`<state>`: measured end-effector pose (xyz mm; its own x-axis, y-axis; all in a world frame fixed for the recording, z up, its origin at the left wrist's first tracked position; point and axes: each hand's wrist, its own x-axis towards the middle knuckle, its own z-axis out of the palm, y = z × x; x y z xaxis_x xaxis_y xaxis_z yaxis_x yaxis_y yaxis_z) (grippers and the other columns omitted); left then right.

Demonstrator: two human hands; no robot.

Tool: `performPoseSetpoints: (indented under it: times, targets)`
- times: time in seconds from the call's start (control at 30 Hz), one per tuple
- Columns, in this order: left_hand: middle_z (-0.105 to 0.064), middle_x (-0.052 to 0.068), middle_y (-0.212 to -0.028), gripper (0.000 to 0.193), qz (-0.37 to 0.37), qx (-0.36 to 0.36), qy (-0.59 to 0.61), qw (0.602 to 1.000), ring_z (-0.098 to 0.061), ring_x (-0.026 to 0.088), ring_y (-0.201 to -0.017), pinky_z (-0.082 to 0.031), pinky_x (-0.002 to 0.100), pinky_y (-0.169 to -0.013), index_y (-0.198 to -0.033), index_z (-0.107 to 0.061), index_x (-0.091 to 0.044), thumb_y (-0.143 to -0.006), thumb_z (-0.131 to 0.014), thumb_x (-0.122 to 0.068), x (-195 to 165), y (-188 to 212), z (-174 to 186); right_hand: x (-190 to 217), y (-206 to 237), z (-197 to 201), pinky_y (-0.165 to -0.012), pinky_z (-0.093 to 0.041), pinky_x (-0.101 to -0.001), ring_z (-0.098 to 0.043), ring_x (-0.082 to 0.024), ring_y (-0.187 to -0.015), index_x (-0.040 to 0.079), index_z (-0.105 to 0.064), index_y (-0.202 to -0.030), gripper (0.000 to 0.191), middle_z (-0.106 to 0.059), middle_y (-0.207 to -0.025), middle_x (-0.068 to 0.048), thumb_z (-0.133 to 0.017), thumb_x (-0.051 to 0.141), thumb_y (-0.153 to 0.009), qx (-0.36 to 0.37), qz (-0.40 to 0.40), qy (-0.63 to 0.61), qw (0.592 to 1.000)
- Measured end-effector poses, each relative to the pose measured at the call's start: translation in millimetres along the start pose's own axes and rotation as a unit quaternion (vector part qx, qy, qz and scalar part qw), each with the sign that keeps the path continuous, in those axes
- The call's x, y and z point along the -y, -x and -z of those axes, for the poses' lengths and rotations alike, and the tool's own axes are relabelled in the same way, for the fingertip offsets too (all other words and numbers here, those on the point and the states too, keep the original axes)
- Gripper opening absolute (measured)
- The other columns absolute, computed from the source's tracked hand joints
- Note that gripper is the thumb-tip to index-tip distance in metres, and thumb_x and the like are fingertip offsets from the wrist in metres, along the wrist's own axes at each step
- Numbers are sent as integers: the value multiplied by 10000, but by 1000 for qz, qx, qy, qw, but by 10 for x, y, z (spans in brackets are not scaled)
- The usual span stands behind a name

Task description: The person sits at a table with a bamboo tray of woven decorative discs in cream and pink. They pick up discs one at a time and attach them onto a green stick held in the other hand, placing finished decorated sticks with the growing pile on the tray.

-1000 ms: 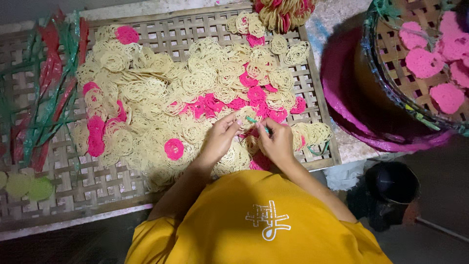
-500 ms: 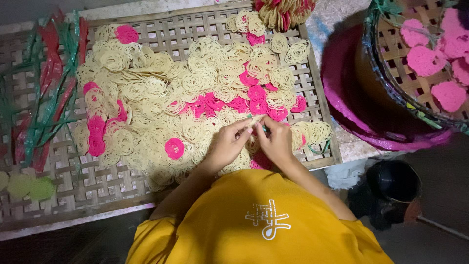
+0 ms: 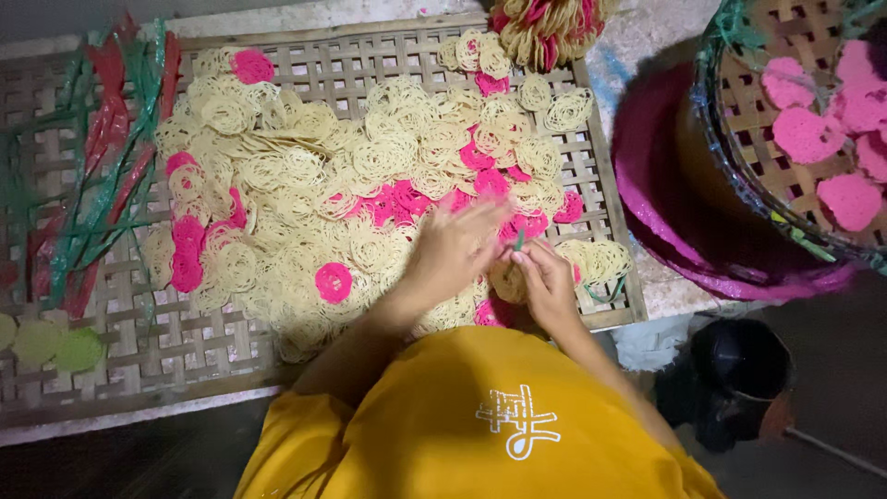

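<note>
Dozens of cream noodle discs (image 3: 388,157), fewer pink discs (image 3: 333,282), cover one mat (image 3: 139,342). Left hand (image 3: 453,254) spread, blurred; right hand (image 3: 545,282) pinches a green strip (image 3: 519,240). One basket (image 3: 739,139) stands right.

Small food-making workshop: a woven bamboo drying rack (image 3: 139,342) carries cream and pink noodle crackers (image 3: 305,185); a round basket (image 3: 739,111) at right holds further pink crackers (image 3: 804,134).

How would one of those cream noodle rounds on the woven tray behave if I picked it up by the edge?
Each cream noodle round is a flat lace of thin looped strands, so it probably weighs little and could snap if bent. The rounds lie flat in overlapping heaps on the woven tray, which suggests they slide rather than roll. Open loops might snag on neighbours.
</note>
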<state>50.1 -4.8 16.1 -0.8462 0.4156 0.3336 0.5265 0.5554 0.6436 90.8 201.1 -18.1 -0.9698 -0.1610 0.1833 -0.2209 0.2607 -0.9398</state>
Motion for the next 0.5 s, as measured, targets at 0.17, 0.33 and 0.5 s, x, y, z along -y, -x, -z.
performPoseSetpoints:
  times: [0.17, 0.33, 0.5]
  targets:
    - [-654, 212, -1325, 697, 124, -152, -389, 900, -617, 370, -1231, -415, 576, -1036, -1305, -594, 31, -695, -692, -292, 812, -258, 469, -193, 64, -17, -739, -514, -232, -631, -59, -786, -33, -739, -1018, 167, -715, -854, -6, -618, 83, -1011, 0, -85, -116, 990]
    - [-672, 156, -1395, 449, 446, 10, -136, 885, -699, 314, -1127, -538, 461, -1024, -1589, -466, -188, -1145, -451, -252, 894, -196, 773, -123, -3, -89, -697, -495, -223, -594, -51, -725, -23, -753, -998, 175, -689, -802, -10, -619, 86, -1025, 13, -94, -132, 987]
    - [-532, 150, -1514, 512, 456, -108, 393, 791, -717, 240, -1128, -512, 355, -1003, -1545, -382, -59, -1074, -422, -256, 703, -4, 462, 53, -105, -227, -598, -427, -272, -528, -86, -644, -25, -734, -932, 187, -630, -723, -35, -648, 115, -1023, 19, -115, -24, 993]
